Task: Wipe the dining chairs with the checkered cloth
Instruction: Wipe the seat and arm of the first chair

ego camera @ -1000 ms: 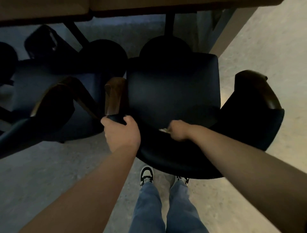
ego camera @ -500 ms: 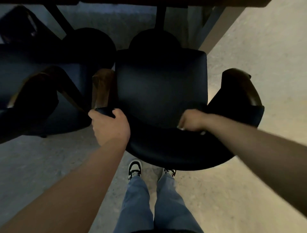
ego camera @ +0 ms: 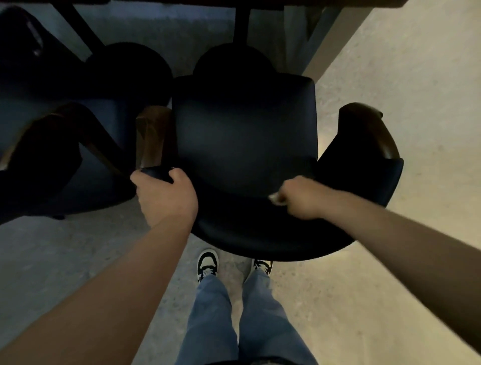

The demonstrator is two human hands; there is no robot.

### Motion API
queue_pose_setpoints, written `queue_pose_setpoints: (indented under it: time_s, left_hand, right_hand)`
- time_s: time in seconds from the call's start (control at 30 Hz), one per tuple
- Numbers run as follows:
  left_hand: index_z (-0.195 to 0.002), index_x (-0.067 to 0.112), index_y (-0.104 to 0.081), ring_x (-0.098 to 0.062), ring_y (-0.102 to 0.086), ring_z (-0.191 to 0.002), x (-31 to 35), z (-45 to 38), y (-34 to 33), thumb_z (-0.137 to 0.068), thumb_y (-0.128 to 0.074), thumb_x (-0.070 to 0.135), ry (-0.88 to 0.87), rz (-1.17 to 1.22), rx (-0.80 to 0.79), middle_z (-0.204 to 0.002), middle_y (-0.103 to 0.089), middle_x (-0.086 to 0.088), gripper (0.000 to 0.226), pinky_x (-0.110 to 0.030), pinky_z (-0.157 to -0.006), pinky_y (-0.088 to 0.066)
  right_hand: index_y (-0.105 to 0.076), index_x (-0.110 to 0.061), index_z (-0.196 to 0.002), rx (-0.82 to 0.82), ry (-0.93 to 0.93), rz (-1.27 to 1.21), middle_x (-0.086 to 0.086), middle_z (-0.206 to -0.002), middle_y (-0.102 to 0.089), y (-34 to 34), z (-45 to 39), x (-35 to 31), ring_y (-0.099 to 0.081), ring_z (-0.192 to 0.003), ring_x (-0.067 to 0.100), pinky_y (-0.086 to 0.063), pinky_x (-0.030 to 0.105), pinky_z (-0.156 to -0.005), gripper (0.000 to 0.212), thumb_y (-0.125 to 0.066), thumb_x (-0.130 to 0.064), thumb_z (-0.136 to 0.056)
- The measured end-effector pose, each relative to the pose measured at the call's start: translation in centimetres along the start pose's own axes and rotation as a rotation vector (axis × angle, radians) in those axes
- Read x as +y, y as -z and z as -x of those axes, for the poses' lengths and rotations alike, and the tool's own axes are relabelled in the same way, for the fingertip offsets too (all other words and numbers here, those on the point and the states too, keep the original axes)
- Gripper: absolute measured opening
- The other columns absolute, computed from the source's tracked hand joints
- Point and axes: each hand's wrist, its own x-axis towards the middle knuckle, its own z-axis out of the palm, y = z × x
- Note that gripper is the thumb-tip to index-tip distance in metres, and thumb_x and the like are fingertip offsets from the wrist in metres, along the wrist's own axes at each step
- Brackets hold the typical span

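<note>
Head view looks down on a pale speckled floor that fills the lower and right parts of the frame. At centre stands a dark navy dining chair with a curved backrest toward the bottom and wooden arm ends, its seat pushed toward the counter at the top edge. A second dark chair sits just beside it at the left. The person's jeans and black-and-white sneakers show at bottom centre. Left hand curls over the backrest's left end, gripping it. Right hand is clenched around the checkered cloth, only a pale scrap of which shows, pressed against the inner backrest right of centre.
</note>
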Motion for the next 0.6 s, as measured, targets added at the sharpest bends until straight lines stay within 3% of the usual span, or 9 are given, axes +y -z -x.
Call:
queue_pose_setpoints:
  time_s: [0.1, 0.2, 0.27, 0.4, 0.5, 0.6]
  left_hand:
    - [-0.126, 0.007, -0.039, -0.039, -0.054, -0.111, -0.1, -0.1, 0.0, -0.091, -0.051, 0.031, -0.007, -0.007, 0.01, -0.125, -0.055, -0.021, 0.044, -0.036, -0.081, -0.036]
    - [-0.127, 0.007, -0.038, -0.039, -0.054, -0.11, -0.1, -0.1, 0.0, -0.09, -0.05, 0.032, -0.008, -0.005, 0.001, -0.123, -0.055, -0.02, 0.046, -0.041, -0.087, -0.042]
    - [-0.126, 0.008, -0.038, -0.04, -0.054, -0.11, -0.1, -0.1, 0.0, -0.09, -0.05, 0.032, -0.005, -0.003, -0.002, -0.123, -0.055, -0.02, 0.046, -0.045, -0.092, -0.045]
    - [-0.126, 0.008, -0.039, -0.039, -0.055, -0.109, -0.1, -0.1, 0.1, -0.089, -0.05, 0.033, 0.001, 0.005, -0.007, -0.124, -0.055, -0.019, 0.046, -0.045, -0.092, -0.044]
    - [-0.126, 0.008, -0.039, -0.04, -0.055, -0.109, -0.1, -0.1, 0.1, -0.088, -0.05, 0.034, -0.001, 0.02, -0.012, -0.124, -0.054, -0.02, 0.047, -0.047, -0.094, -0.046]
    - [-0.124, 0.008, -0.04, -0.038, -0.055, -0.108, -0.2, -0.1, 0.1, -0.089, -0.051, 0.033, -0.008, 0.029, -0.008, -0.122, -0.055, -0.019, 0.045, -0.043, -0.091, -0.044]
  right_hand:
    - [-0.064, -0.006, -0.108, 0.031, -0.162, 0.23, 0.016, -0.111, -0.065, 2.9, 0.2, 6.9, -0.061, -0.104, 0.032, -0.051, 0.036, -0.087, 0.026, -0.049, -0.011, -0.088]
    - [-0.06, -0.003, -0.095, 0.021, -0.222, 0.19, 0.016, -0.107, -0.065, 3.4, 0.1, 7.8, -0.061, -0.098, 0.033, -0.05, 0.034, -0.081, 0.018, -0.048, -0.016, -0.09]
    - [-0.059, -0.006, -0.089, 0.047, -0.266, 0.068, 0.02, -0.107, -0.064, 2.0, 0.3, 5.1, -0.061, -0.098, 0.035, -0.047, 0.032, -0.075, 0.016, -0.052, -0.019, -0.089]
    - [-0.066, 0.001, -0.105, 0.148, -0.278, -0.32, 0.022, -0.111, -0.065, -1.0, -0.9, -3.5, -0.061, -0.105, 0.037, -0.049, 0.032, -0.08, 0.028, -0.052, -0.016, -0.087]
    - [-0.069, -0.003, -0.1, 0.255, -0.178, -0.61, 0.018, -0.104, -0.068, -1.2, -1.1, -9.3, -0.062, -0.101, 0.035, -0.049, 0.029, -0.078, 0.024, -0.053, -0.012, -0.085]
    - [-0.068, -0.007, -0.108, 0.288, -0.02, -0.608, 0.017, -0.107, -0.067, -1.2, 0.4, -9.8, -0.061, -0.101, 0.034, -0.05, 0.032, -0.083, 0.03, -0.05, -0.004, -0.084]
